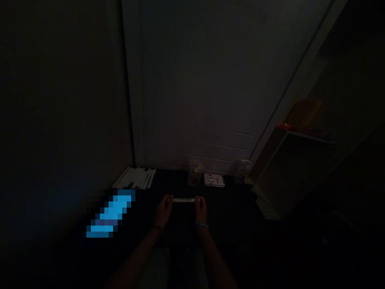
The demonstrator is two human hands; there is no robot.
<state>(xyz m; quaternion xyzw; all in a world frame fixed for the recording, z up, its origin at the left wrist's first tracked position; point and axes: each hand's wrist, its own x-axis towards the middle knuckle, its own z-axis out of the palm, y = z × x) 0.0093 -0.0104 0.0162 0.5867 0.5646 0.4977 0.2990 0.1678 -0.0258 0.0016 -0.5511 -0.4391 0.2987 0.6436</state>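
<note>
In the dim head view, a slim white marker is held level above the dark table. My left hand is closed on its left end, fingers pinched. At the right end, my right hand grips it the same way; a bracelet circles that wrist. Dark print shows faintly along the barrel. Several similar white markers lie side by side at the table's back left. Straight beyond my hands stand a clear pack with coloured tops and a flat white printed box.
A pixelated, glowing blue screen lies at the left. Another clear container stands at the back right. A pale panel rises behind the table. To the right is a shelf unit with an orange item on top.
</note>
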